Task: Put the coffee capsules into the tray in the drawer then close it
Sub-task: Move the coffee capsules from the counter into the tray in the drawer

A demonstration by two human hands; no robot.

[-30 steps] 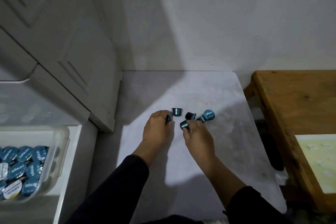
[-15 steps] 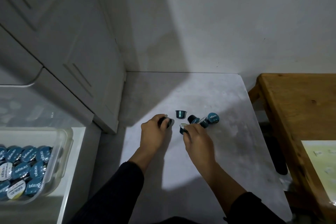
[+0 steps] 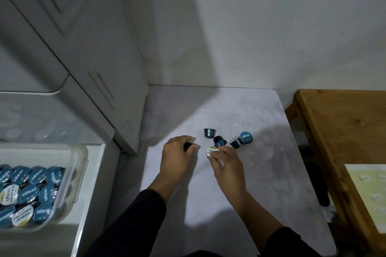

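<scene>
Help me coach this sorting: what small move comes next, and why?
Probably carry both capsules over to the tray: the left hand and right hand each already grip one, and the tray sits open at far left.

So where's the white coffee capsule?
The white-lidded capsule is pinched in the right hand over the grey table, just below the blue capsules.

Capsules (image 3: 246, 137) teal, white lettering; one lid (image 3: 211, 151) white-yellow. Worktop (image 3: 261, 173) pale grey, mottled. Side table (image 3: 344, 123) honey-brown wood. Sleeves (image 3: 133, 221) black. Tray (image 3: 82, 159) clear.
</scene>
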